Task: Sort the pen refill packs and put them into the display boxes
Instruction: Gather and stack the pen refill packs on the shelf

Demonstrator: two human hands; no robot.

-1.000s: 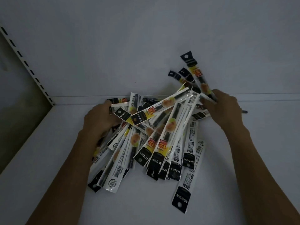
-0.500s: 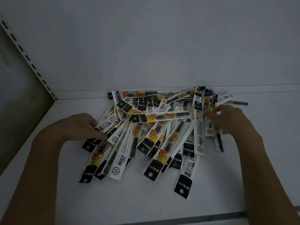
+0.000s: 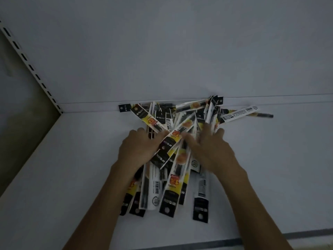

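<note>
Several long pen refill packs, white with black header cards and yellow-orange labels, lie heaped on a white shelf. My left hand presses against the left side of the heap, its fingertips hidden among the packs. My right hand pushes in from the right with fingers spread and straight, blurred by motion. Some packs fan out against the back wall. One white pack sticks out to the right. Another pack lies nearest me on the right. No display box is in view.
The white back wall rises just behind the heap. A slotted shelf upright runs down the left corner beside a dark side panel. The shelf's front edge shows at the bottom.
Both hands have moved inward from the sides of the spread-out packs to its middle. The packs have been swept from a wide fan into a narrower heap.
</note>
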